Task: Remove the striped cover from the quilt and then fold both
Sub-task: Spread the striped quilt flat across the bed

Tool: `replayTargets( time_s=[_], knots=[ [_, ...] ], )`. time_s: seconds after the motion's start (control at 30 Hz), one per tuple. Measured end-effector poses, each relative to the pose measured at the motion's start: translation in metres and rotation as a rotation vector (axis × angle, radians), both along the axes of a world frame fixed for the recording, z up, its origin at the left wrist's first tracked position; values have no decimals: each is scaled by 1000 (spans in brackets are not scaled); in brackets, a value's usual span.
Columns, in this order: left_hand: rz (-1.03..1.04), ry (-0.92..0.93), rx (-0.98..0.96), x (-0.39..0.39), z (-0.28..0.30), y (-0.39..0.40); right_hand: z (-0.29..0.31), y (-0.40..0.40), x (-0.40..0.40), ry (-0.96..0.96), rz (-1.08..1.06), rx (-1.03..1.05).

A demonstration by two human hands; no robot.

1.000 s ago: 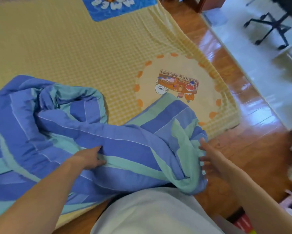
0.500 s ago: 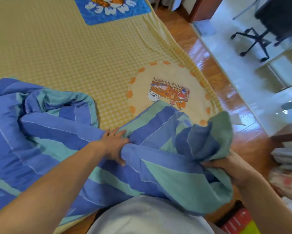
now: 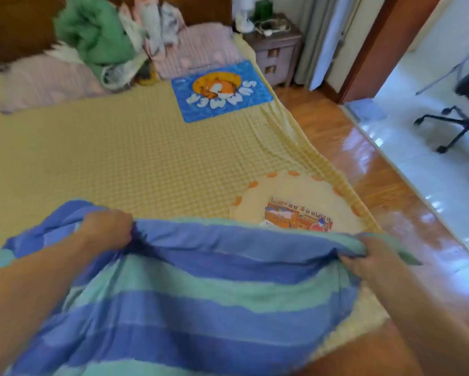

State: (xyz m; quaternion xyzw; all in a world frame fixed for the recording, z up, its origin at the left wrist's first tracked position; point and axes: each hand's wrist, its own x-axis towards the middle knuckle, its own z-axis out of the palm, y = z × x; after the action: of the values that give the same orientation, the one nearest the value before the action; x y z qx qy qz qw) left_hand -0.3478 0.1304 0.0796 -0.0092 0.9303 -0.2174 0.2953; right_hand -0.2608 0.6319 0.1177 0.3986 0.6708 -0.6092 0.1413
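Striped cover [image 3: 201, 299], blue and teal bands, raised off yellow checked bedsheet [image 3: 92, 158] at near end of bed; upper edge stretched taut between both hands. Quilt not distinguishable from cover; cannot tell whether inside.

Left hand [image 3: 106, 229]: fingers curled round a bunched fold at upper edge of cover, knuckles up, fabric gathered into dark creases just right of the fist. Right hand [image 3: 363, 256]: fingers and thumb clamped on opposite end of same edge, a teal corner poking out past the knuckles toward the floor. Both forearms entering from bottom of view, cover draped between and beneath them. Frame motion-blurred; fine detail of fingertips not resolved.

Beyond cover on sheet: round cream patch with orange scalloped border and cartoon print [image 3: 298, 210], partly hidden by cover's top edge. Farther up, near right edge of bed: blue mat lettered "SUMMER" [image 3: 220, 90]. At head of bed: pink pillows [image 3: 198, 47], green bundle of cloth [image 3: 95, 36] with other crumpled fabric heaped beside. Grey nightstand [image 3: 274, 50] right of pillows, small items on top, not identifiable. Glossy wooden floor [image 3: 377, 185] along right side of bed; pale tiled area past it with black office chair base [image 3: 463, 126].
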Motion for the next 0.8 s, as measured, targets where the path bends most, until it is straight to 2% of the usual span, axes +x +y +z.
replayTargets(
  time_s=[0.07, 0.1, 0.13, 0.17, 0.2, 0.23, 0.27, 0.33, 0.37, 0.43, 0.53, 0.6, 0.7, 0.8],
  knots=[
    [204, 528, -203, -100, 109, -3, 64, -10, -110, 273, 155, 133],
    [347, 823, -273, -135, 171, -2, 111, -17, -163, 438, 146, 146],
    [436, 994, -145, -158, 220, 1, 158, -28, -218, 657, -55, -74],
    [373, 1112, 102, -177, 254, 5, 193, -34, -257, 778, -229, -357],
    [289, 1234, 318, -191, 278, 13, 218, -47, -295, 818, -324, -662],
    [279, 1231, 471, -196, 296, 26, 234, -54, -323, 822, -237, -817],
    [256, 1218, 531, -194, 304, 43, 241, -60, -342, 776, -45, -799],
    [148, 1050, 631, -190, 266, 83, 229, -76, -347, 619, 351, -510],
    [112, 912, 665, -178, 224, 103, 204, -79, -337, 563, 501, -360],
    [160, 580, 719, -128, 122, 142, 127, -71, -301, 438, 626, -170],
    [247, 108, 644, -18, -13, 181, -27, -17, -209, 134, 566, -23],
    [272, -82, 618, 50, -74, 189, -111, 40, -129, -146, 523, 46],
    [336, -261, 566, 112, -124, 182, -198, 116, -35, -455, 386, 62],
    [432, -313, 513, 141, -153, 175, -235, 126, -4, -531, 285, 72]
  ],
)
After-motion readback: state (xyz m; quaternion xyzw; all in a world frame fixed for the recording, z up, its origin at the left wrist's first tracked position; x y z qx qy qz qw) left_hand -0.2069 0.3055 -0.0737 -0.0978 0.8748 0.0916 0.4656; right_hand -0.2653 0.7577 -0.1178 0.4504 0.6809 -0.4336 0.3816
